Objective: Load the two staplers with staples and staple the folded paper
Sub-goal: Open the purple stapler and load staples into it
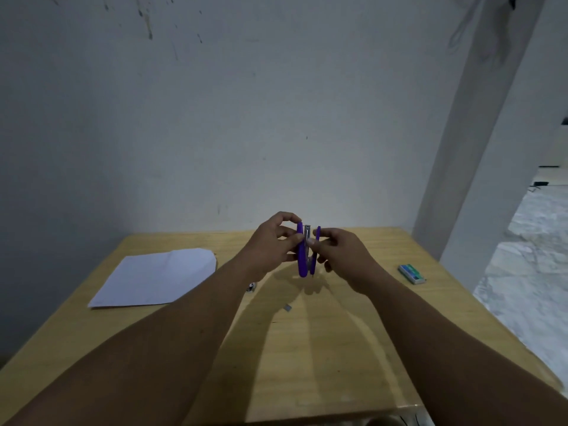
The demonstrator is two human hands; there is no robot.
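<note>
Wooden table [322,348] against a stained grey wall [215,118]

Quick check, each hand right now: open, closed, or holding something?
Left hand: fingers grip the purple stapler, held upright above the table.
Right hand: fingers pinch at the same stapler's metal channel.

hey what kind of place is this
Probably a plain room at home or a small workspace: a bare wooden table against a scuffed white wall, with folded paper and a staple box on it.
</note>
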